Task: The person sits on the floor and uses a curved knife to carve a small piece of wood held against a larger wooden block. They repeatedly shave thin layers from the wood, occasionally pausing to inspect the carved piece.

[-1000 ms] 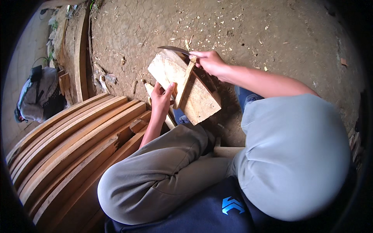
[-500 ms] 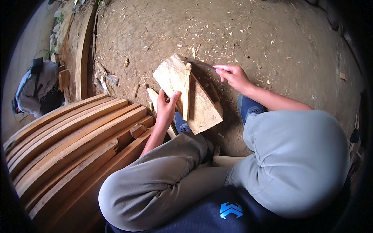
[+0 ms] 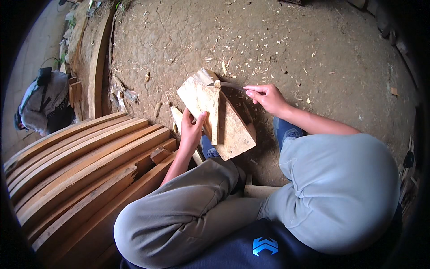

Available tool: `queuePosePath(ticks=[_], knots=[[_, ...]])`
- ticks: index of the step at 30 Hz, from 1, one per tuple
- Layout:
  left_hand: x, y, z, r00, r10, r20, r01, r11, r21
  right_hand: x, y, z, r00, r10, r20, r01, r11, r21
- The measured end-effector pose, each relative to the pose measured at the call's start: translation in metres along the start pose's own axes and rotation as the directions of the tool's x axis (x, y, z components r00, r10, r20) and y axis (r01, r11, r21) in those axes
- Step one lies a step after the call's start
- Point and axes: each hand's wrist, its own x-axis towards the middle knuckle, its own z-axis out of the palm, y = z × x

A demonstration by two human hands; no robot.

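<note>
My left hand is closed on the lower left edge of a pale flat piece of wood, its thumb lying on the upper face. That piece rests tilted on a thick wooden block between my feet. My right hand is wrapped round the handle end of a knife with a thin, curved dark blade. The blade reaches left across the far right corner of the flat piece and appears to touch it. Most of the handle is hidden in my fingers.
Long sawn planks lie stacked at my left. Wood chips are scattered over the dirt floor. A long beam lies at the far left, and beyond it a person bends over. My shoes flank the block.
The knife blade has moved nearer, from the far end of the flat piece onto its far right corner. My left hand keeps its hold; the whole view has shifted slightly.
</note>
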Motion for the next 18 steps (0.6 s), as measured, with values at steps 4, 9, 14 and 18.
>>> queuePosePath(ticks=[4, 9, 14, 18], knots=[[0.000, -0.001, -0.001, 1.000, -0.015, 0.007, 0.015, 1.000, -0.005, -0.006, 0.004, 0.004, 1.000, 0.001, -0.025, 0.000, 0.999, 0.037], [0.001, 0.000, -0.001, 1.000, -0.021, 0.004, 0.021, 1.000, 0.000, -0.018, 0.001, 0.012, 0.998, 0.048, -0.051, -0.043, 0.994, 0.097], [0.003, 0.004, -0.004, 0.997, -0.070, 0.014, 0.070, 0.998, 0.008, 0.002, -0.015, 0.019, 0.993, 0.013, -0.114, -0.015, 1.000, -0.011], [0.003, 0.004, -0.004, 0.998, -0.054, 0.021, 0.053, 0.998, 0.028, 0.011, -0.022, 0.020, 0.987, -0.074, -0.145, 0.062, 0.995, -0.083]])
